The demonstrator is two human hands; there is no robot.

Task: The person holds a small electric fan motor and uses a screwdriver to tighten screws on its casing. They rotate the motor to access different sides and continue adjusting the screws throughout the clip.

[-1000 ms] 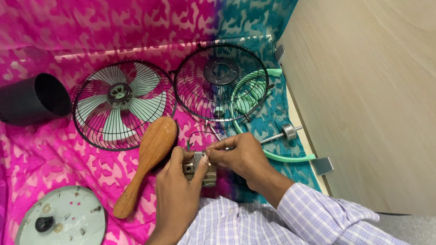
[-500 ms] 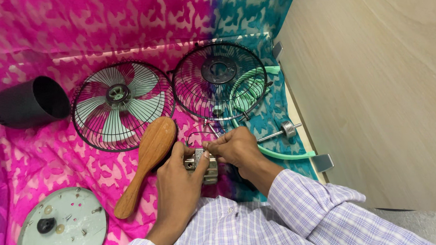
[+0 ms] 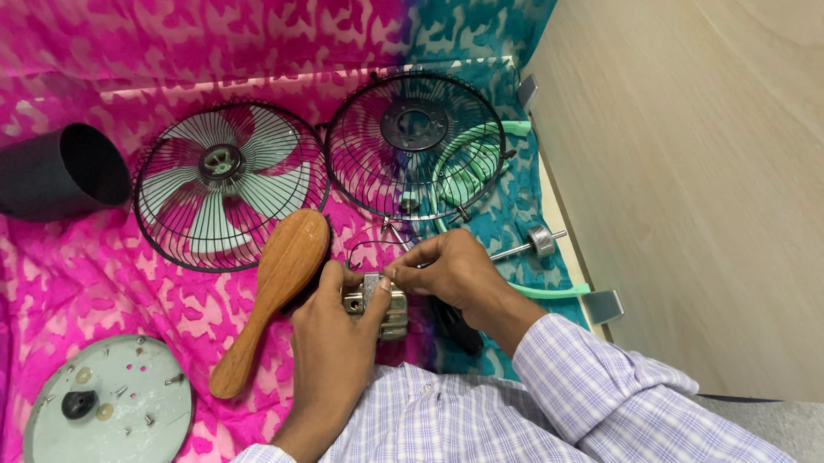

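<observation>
Right hand [image 3: 448,266] slightly nearer the left hand [image 3: 336,326], over the small metal motor [image 3: 375,305].

A pink and teal patterned cloth [image 3: 112,37] covers the surface. On it, at far left, a black cylindrical cup [image 3: 53,173] lies on its side. Just right of it rests a wire fan guard with pale blades [image 3: 231,184], and beside that a second black wire fan guard [image 3: 415,145] over a mint-green curved part [image 3: 467,164]. A wooden brush [image 3: 275,295] lies tilted below the guards. A round grey base plate [image 3: 110,405] sits lower left. A metal shaft [image 3: 534,243] lies near the beige panel [image 3: 715,182].
</observation>
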